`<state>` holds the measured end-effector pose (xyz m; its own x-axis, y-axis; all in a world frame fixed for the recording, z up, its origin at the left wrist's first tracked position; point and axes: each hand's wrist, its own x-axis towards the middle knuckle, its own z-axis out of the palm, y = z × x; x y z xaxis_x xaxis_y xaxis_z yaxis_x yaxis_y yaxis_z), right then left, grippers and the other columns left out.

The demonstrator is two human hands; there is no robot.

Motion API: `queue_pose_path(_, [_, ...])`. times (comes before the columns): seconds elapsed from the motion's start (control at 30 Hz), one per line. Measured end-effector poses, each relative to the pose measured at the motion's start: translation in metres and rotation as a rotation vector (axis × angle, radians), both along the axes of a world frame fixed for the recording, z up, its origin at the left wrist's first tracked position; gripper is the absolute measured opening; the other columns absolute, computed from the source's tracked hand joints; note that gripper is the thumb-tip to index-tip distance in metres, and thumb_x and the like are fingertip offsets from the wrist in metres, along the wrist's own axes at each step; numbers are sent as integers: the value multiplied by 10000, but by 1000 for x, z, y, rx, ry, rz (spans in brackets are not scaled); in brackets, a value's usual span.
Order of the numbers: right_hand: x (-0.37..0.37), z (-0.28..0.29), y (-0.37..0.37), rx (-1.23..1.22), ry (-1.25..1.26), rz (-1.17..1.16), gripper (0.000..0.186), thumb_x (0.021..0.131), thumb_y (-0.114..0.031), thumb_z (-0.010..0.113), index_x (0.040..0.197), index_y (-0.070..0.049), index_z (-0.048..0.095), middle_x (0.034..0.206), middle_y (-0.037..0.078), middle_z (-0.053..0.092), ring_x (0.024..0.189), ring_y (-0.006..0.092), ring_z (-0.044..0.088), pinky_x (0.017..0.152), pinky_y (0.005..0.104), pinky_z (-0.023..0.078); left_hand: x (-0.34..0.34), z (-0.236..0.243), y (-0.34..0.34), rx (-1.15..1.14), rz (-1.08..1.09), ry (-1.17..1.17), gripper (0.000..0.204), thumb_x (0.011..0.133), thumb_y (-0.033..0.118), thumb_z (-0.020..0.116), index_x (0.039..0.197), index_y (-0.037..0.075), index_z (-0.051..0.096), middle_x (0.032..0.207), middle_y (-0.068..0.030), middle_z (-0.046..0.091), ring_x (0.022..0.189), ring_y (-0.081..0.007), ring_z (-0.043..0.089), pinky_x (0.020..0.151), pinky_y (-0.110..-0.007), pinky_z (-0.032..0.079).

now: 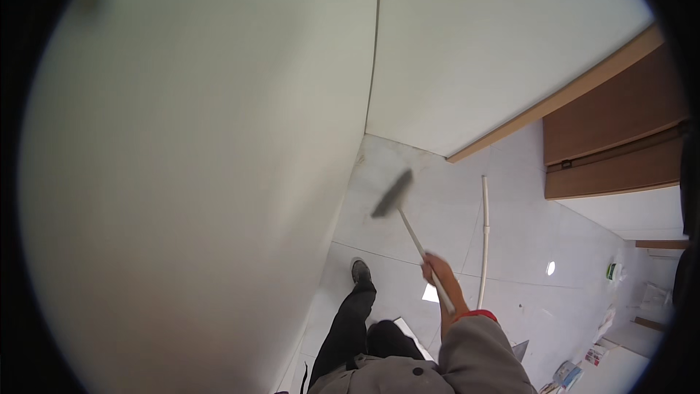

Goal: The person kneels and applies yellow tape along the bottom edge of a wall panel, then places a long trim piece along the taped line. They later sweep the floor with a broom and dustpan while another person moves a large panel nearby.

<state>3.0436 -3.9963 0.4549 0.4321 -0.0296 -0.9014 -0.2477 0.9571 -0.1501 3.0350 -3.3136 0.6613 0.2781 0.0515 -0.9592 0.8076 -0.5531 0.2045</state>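
My right hand [437, 267] is closed around the pale handle of a broom [411, 230]. The handle slants up and left from my forearm to a grey, motion-blurred broom head [394, 193]. That head is low over the pale tiled floor [437, 226], close to the corner where two white walls meet; whether it touches the floor I cannot tell. A red cuff shows at the end of my grey sleeve [485, 350]. My left hand is out of view.
A white wall [182, 175] rises close on my left, another [496, 44] ahead with a wood-coloured edge. A long white pole [485, 226] lies on the floor to the right. Brown wooden panelling [605, 131] stands beyond. Packages [567, 374] and a green-and-white container [612, 271] are at lower right.
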Motion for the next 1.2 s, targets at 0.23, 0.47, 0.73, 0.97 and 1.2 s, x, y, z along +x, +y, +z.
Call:
queue_pose_path(0.23, [-12,115,23,-274,183,109,650,899,-29,558,1505,-35,323,686,54,493,429,89,376,368,227,303,51,-1,-52,-34,-26,-1,374,947,249,657,1199,-19,595,1059,-185,692,970,-285,686,813,-420,571])
queue_pose_path(0.47, [152,30,-112,-58,-199,-16,50,956,-107,550,967,-94,503,645,-29,451,466,42,422,375,185,372,74,-2,-98,-12,-112,18,395,949,268,660,1205,-23,583,1075,-199,692,985,-307,691,813,-444,575])
queue_pose_path(0.73, [-67,53,-96,-115,158,-302,47,971,-153,515,939,-153,480,568,-14,378,376,81,359,310,228,295,85,-4,-139,-159,-880,-175,418,954,297,657,1220,-14,566,1092,-211,692,999,-332,695,818,-477,574])
queue_pose_path(0.97, [-116,146,-128,-815,273,835,612,875,-138,599,1471,-149,456,742,227,638,623,320,644,562,456,518,98,12,-234,6,-57,91,409,978,290,610,1274,18,535,1105,-194,687,1008,-310,692,854,-452,554])
queue_pose_path(1.2, [1,43,-255,-1417,358,1345,497,872,-112,516,1366,-115,563,831,235,675,799,404,671,722,527,542,75,8,-238,19,49,123,378,978,259,605,1274,34,538,1089,-186,693,1006,-327,690,852,-467,554])
